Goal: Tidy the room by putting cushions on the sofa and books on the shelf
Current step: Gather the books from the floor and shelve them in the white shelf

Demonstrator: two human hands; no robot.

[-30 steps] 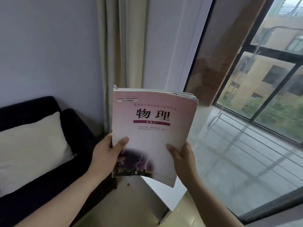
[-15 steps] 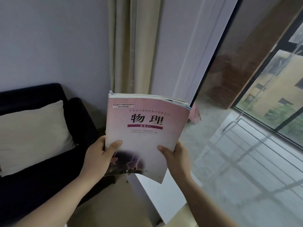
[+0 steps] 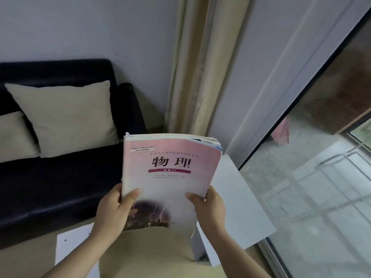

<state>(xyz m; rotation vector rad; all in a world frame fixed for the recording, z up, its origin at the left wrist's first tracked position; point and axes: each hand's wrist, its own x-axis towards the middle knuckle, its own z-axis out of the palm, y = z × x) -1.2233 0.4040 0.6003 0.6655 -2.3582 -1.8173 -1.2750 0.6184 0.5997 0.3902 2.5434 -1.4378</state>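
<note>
I hold a stack of books (image 3: 170,171) upright in front of me; the top one has a pink cover with black characters and a lightning picture. My left hand (image 3: 112,211) grips the stack's lower left edge, thumb on the cover. My right hand (image 3: 208,211) grips its lower right edge, thumb on the cover too. A dark sofa (image 3: 60,187) stands at the left, with a beige cushion (image 3: 68,117) leaning on its backrest and a second beige cushion (image 3: 14,135) at the far left. A white shelf unit's top panel (image 3: 241,201) shows just below and right of the books.
A beige curtain (image 3: 196,67) hangs in the corner behind the books. A glass sliding door (image 3: 321,177) with a dark frame fills the right side. Another white panel (image 3: 74,247) lies low at the left, over a beige floor (image 3: 150,251).
The view has tilted down and swung left: more of the sofa, a second cushion and the white shelf panels have come into sight. Both hands keep the same hold on the books.
</note>
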